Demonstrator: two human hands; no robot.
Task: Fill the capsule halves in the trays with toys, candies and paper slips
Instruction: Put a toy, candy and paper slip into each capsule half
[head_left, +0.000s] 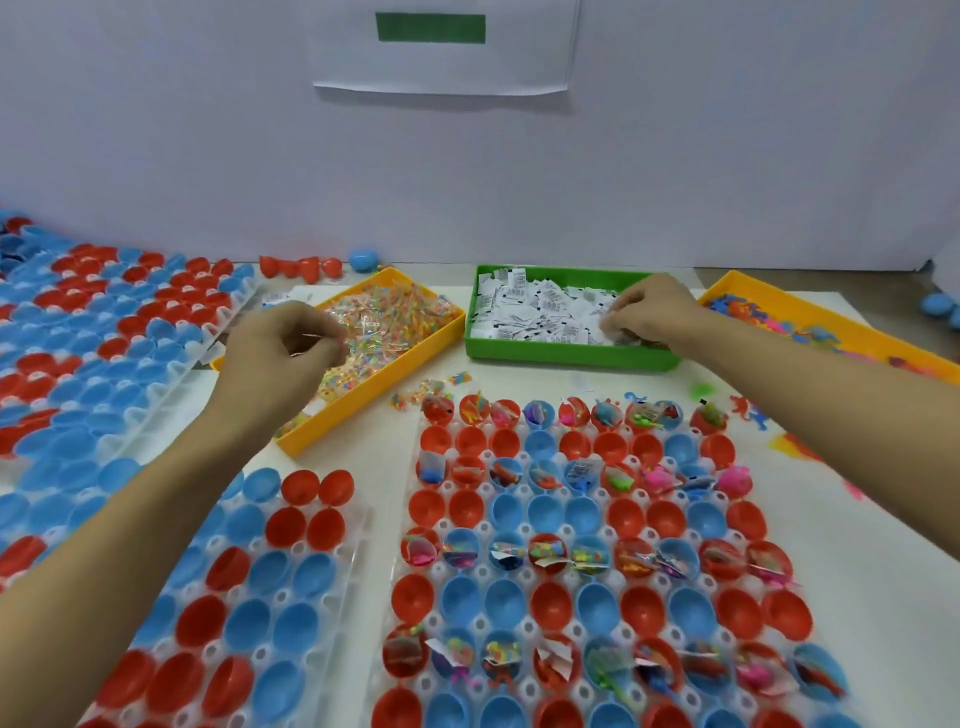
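The right hand (647, 312) pinches paper slips (540, 306) in the green bin (566, 353) at one o'clock; the left hand (283, 345), fingers curled, seemingly grasps candies (395, 312) at eleven.

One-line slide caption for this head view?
Left hand over the candy bin, right hand picking paper slips from the green bin, behind the part-filled capsule tray.

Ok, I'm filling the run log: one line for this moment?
left hand: over yellow candy tray | right hand: in green paper-slip tray
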